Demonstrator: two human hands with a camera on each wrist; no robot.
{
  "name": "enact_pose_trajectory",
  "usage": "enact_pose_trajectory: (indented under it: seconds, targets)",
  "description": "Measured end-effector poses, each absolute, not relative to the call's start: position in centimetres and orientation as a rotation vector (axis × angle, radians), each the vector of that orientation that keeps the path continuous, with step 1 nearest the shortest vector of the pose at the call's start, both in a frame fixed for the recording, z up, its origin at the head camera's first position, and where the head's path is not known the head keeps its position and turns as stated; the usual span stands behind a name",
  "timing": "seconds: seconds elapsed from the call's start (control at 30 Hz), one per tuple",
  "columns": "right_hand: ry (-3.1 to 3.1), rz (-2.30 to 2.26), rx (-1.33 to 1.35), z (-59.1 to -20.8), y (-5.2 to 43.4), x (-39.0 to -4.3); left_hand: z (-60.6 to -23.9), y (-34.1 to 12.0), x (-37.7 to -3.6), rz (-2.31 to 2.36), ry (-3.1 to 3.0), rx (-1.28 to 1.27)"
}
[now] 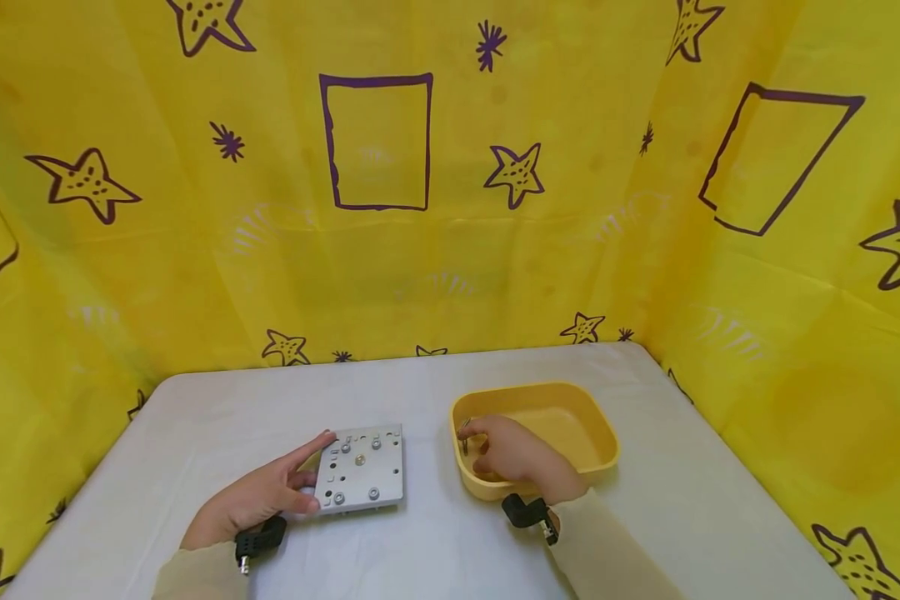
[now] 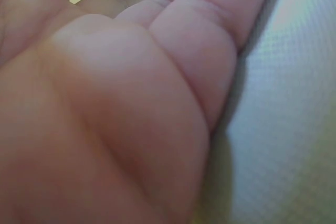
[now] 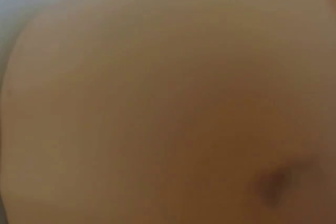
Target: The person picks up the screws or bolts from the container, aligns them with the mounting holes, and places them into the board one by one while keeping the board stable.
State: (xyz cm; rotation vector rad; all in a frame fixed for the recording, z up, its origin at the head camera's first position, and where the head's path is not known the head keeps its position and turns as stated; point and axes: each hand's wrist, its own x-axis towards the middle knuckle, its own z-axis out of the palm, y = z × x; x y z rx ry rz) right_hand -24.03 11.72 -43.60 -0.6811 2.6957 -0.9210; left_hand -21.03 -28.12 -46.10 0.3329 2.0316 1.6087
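**Hands at the plate and in the tray**

The left hand point(image 1: 258, 496) lies on the white surface point(image 1: 435, 550) against the left edge of a grey metal plate point(image 1: 362, 469). Its fingers are stretched out almost straight along that edge, the forefinger reaching the plate's far left corner and the thumb touching the near left corner, so the hand steadies the plate rather than closing round it. The plate lies flat and carries several small round screws or studs and a scatter of holes. In the left wrist view the palm point(image 2: 105, 119) fills most of the picture, with the surface point(image 2: 294, 129) just beside it.

The right hand point(image 1: 513, 454) is to the right of the plate, reaching over the near rim into a yellow tray point(image 1: 585, 417). Its fingers are curled, and the fingertips at the tray's left inner wall pinch a small dark upright piece, perhaps a screw point(image 1: 464, 442); it is too small to name for certain. The right wrist view shows only blurred skin and tells nothing more.

The tray stands near the plate but does not touch it; a strip of bare surface lies between them. Both wrists wear a black strap, and pale sleeves cover the forearms. Behind the plate and tray hangs a yellow cloth point(image 1: 450, 208) printed with purple stars and rectangles.
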Motion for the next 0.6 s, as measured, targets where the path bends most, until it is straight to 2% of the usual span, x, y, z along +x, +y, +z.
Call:
enact_pose_trajectory:
  seconds: [0.3, 0.6]
  targets:
    - [2.838, -0.676, -0.849, -44.5, 11.2, -24.6, -46.4, -28.3, -21.1, 1.612, 2.018, 0.360]
    - [2.899, -0.572, -0.878, -44.9, 10.9, -24.9, -46.8, -28.4, -21.3, 1.634, 1.992, 0.391]
